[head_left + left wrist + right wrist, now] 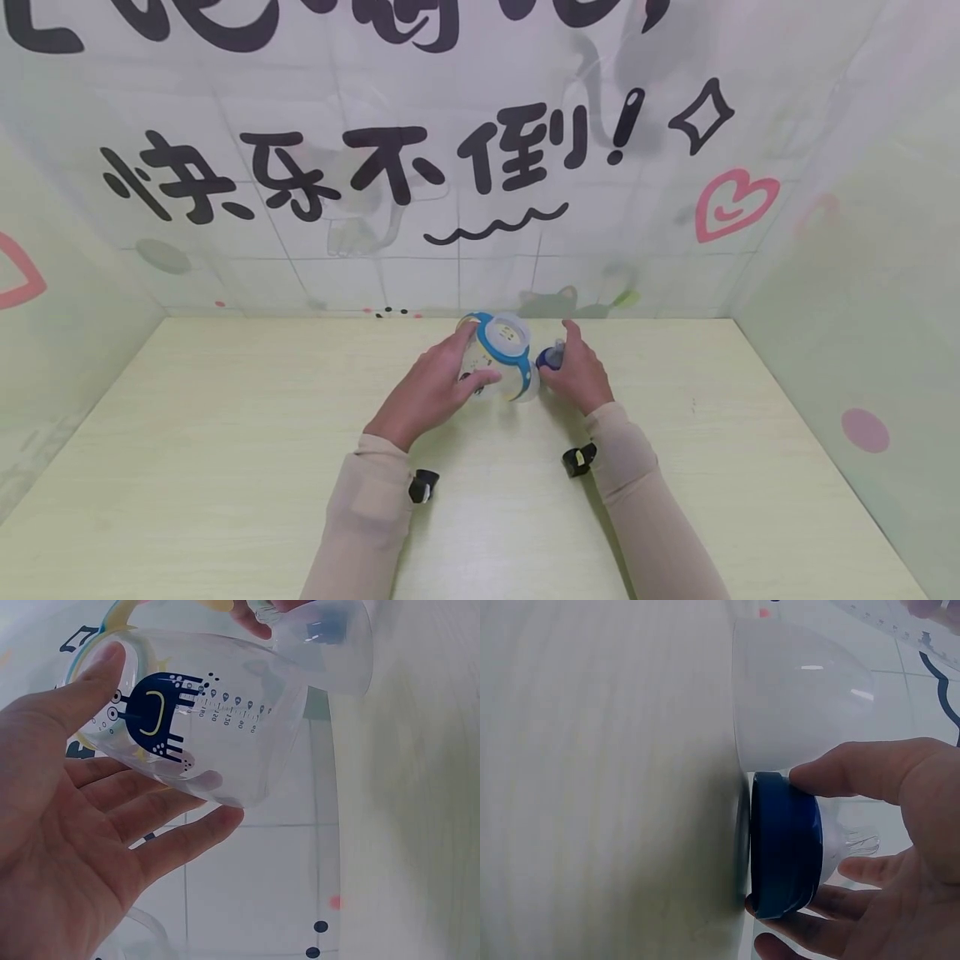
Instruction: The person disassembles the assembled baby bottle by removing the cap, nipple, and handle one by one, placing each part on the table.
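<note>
My left hand holds a clear baby bottle, its thumb near the neck and its fingers along the side. The bottle is tilted, its round neck facing up in the head view; a dark cartoon animal and measuring marks are printed on it. A blue and yellow handle ring surrounds the neck. With thumb and fingers, my right hand grips a dark blue bottle collar with a clear teat pointing up, close over the table.
A translucent dome-shaped cap stands on the pale wooden table, between the bottle and the collar. A printed wall covering rises behind the table's far edge, with side panels left and right.
</note>
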Demonstrator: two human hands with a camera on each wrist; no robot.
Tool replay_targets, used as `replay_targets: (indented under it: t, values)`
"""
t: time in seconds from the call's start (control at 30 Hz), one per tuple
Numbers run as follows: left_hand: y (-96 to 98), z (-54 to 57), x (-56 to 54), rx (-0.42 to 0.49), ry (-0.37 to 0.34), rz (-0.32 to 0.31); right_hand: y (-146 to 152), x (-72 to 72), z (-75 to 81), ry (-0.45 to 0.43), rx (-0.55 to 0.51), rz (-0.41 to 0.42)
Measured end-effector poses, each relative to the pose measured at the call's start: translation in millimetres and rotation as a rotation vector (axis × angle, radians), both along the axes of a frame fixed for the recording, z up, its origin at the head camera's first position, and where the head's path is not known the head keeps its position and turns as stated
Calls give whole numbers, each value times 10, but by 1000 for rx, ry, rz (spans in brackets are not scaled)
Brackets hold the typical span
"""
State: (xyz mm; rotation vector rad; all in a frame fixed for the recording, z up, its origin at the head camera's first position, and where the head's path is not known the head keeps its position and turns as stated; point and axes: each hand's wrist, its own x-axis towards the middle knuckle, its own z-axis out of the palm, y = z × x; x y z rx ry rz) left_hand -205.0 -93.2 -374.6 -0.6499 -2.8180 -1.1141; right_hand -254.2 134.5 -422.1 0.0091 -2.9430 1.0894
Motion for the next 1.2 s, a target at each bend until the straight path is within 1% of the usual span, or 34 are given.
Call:
replay_targets:
  t: [0.5, 0.93, 1.07, 1.2]
  values:
    - [-5, 7, 11, 9, 16, -3, 2, -7, 2, -43, 53, 11]
    - [-16, 25, 15, 0, 9, -1, 6, -2, 8, -29, 53, 17]
    - [-19, 23, 17, 8, 13, -2, 13, 2, 35, -6, 55, 22]
    - [-24, 16, 14, 8, 25, -5, 15, 29, 124, 62, 29, 27]
